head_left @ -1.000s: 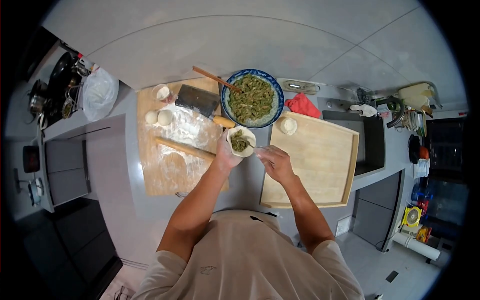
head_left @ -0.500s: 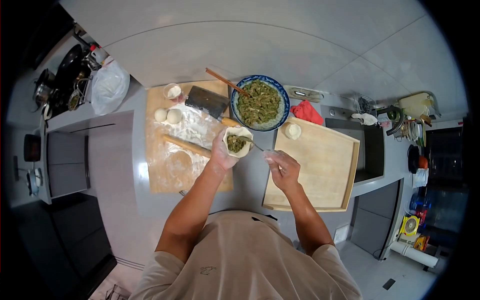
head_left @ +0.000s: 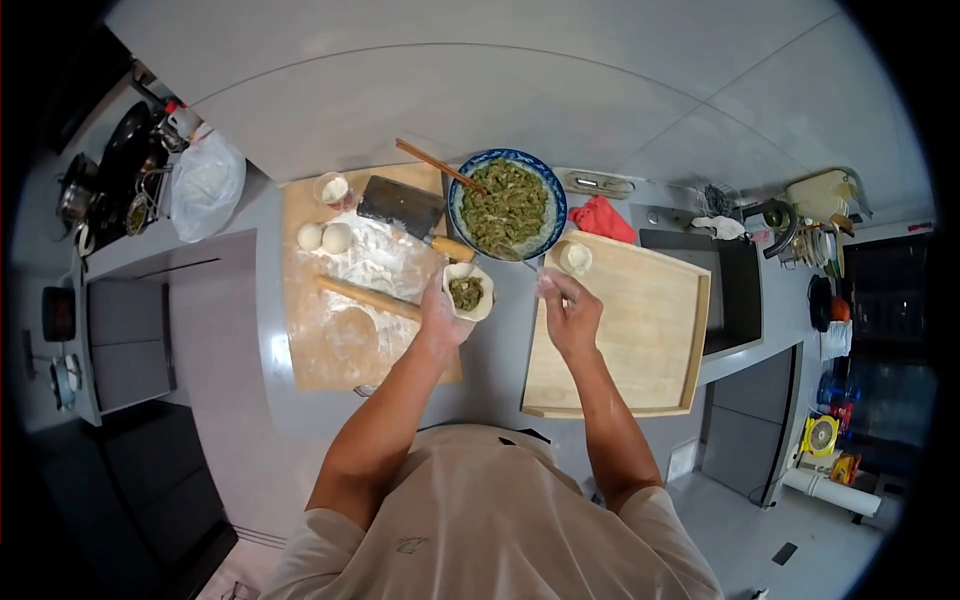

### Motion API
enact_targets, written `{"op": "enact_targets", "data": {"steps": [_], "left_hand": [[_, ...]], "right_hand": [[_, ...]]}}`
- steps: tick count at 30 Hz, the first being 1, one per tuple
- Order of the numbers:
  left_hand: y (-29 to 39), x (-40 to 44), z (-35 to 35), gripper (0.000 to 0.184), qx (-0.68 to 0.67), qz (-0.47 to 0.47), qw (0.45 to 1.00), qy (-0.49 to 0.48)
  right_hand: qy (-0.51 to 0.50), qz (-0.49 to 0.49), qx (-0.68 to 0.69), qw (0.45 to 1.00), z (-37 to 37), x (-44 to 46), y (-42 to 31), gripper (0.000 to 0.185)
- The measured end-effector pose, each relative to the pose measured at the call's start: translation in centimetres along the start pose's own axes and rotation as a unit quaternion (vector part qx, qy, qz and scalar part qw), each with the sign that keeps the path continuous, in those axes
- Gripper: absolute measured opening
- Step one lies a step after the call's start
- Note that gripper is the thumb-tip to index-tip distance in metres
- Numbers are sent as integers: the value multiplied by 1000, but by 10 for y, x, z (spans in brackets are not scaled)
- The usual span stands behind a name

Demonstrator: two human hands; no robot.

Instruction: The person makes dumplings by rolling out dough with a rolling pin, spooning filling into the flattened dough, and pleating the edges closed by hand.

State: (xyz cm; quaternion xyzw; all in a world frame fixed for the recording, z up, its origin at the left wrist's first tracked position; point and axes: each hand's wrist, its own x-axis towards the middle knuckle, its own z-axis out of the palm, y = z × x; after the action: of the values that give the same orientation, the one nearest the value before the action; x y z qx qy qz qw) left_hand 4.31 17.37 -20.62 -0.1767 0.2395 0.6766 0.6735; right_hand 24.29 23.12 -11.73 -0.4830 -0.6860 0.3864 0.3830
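One round, pale dough wrapper (head_left: 484, 304), open, with chopped green filling (head_left: 465, 293) at its middle, sits in my cupped left hand (head_left: 440, 318), near the edge of a floured wooden board (head_left: 425, 358). One thin metal spoon (head_left: 509, 253), pinched in my right hand (head_left: 570, 312), has its head at the near side of a blue-rimmed patterned bowl (head_left: 561, 205). Likely faults: torn dough, if I overload it or squeeze my palm; spilled filling, if that palm tilts; a smeared wrapper edge, if the spoon drips.

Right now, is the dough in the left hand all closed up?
No, the dough in the left hand is open, with green filling showing in its middle.
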Motion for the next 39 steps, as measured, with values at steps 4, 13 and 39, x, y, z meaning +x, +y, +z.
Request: {"op": "enact_targets", "data": {"steps": [4, 13, 39], "left_hand": [[-7, 8, 0, 40, 12, 13, 999, 30], [-2, 31, -3, 37, 14, 38, 997, 64], [30, -21, 45, 48, -7, 64, 996, -54]], "right_hand": [[-42, 12, -18, 999, 13, 24, 15, 20], [-84, -76, -84, 990, 48, 46, 43, 20], [-77, -153, 72, 983, 5, -21, -65, 20]]}}
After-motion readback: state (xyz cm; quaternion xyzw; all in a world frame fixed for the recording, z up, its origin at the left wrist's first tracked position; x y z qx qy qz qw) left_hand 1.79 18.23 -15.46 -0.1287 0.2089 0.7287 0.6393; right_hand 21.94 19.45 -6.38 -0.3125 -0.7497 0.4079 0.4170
